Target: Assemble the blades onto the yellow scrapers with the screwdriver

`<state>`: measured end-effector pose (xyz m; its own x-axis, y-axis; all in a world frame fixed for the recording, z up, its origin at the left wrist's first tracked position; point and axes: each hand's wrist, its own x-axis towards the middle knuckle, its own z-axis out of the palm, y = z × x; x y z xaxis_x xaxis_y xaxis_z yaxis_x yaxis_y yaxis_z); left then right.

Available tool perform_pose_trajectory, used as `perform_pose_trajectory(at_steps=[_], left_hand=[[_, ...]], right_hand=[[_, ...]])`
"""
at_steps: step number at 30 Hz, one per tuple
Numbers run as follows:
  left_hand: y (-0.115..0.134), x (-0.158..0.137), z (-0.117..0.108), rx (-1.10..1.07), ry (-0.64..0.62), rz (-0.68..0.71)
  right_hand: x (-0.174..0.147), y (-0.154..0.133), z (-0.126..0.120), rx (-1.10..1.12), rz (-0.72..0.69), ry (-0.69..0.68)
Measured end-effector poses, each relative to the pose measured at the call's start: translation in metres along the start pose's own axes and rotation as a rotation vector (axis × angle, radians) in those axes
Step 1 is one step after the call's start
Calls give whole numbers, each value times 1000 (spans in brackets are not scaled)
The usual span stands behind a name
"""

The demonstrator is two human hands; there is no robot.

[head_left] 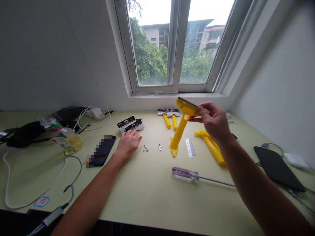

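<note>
Pinched at one end of its wide head, a yellow scraper [180, 131] is held in my right hand [214, 120]. Its dark-edged head points up and its handle slants down toward the tabletop. My left hand [128, 143] lies palm down with fingers stretched out, at the near edge of black printed cards [131, 124]. Small screws [145, 149] and a cluster of nuts [159, 147] lie between the hands. Flat metal blades [189, 148] rest right of the scraper. More yellow scraper parts [213, 150] lie partly hidden behind my right forearm.
A clear-handled screwdriver [185, 173] lies in front. Two yellow handles [170, 121] with black cards lie by the wall. At left are a phone [102, 152], a tilted bottle [65, 137] and cables; another phone [278, 167] is at right. A window [174, 46] stands behind.
</note>
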<state>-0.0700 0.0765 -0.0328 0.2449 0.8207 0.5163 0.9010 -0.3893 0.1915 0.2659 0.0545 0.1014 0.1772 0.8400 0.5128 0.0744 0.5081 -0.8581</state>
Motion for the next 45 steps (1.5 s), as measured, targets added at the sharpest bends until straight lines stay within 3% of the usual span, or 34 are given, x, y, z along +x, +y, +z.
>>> perform_pose_trajectory(at_steps=[3, 5, 9, 12, 14, 17, 20, 23, 26, 28, 33, 36, 38, 41, 43, 45], left_hand=[[20, -2, -6, -237, 32, -38], [44, -8, -10, -596, -47, -63], [91, -24, -19, -1450, -461, -105], [103, -31, -25, -1698, -631, -153], [100, -30, -28, -1744, -625, -217], [87, -25, -29, -1716, -485, -295], [76, -19, -31, -1614, -369, -290], [71, -17, -34, -1510, -387, -269], [71, -18, -38, -1369, -437, -243], [72, -20, -41, -1220, -473, -186], [78, -24, -50, -769, -597, 146], [86, -28, -51, -523, -643, 335], [92, -32, -49, -397, -690, 405], [98, -36, -47, -290, -706, 462], [101, -38, -47, -248, -690, 476], [102, -38, -48, -214, -686, 491]], right_hand=[[-10, 2, 12, 20, 87, -100], [-21, 5, 24, 58, 158, -194], [-44, 14, 52, 111, 278, -362], [-52, 18, 63, 38, 307, -451], [-52, 17, 58, -184, 251, -477], [-56, 12, 36, -684, 75, -541], [-78, 10, 13, -987, 32, -869], [-110, 16, 4, -1148, 17, -1121], [-125, 14, 3, -1178, -38, -1218], [-120, -2, -3, -1100, -39, -1235], [-77, -70, -29, -724, -7, -991], [-58, -91, -25, -78, -28, -787], [-52, -88, -8, 336, -31, -564], [-52, -65, 26, 583, 3, -179], [-53, -45, 45, 631, 47, -84], [-54, -27, 56, 641, 80, -76]])
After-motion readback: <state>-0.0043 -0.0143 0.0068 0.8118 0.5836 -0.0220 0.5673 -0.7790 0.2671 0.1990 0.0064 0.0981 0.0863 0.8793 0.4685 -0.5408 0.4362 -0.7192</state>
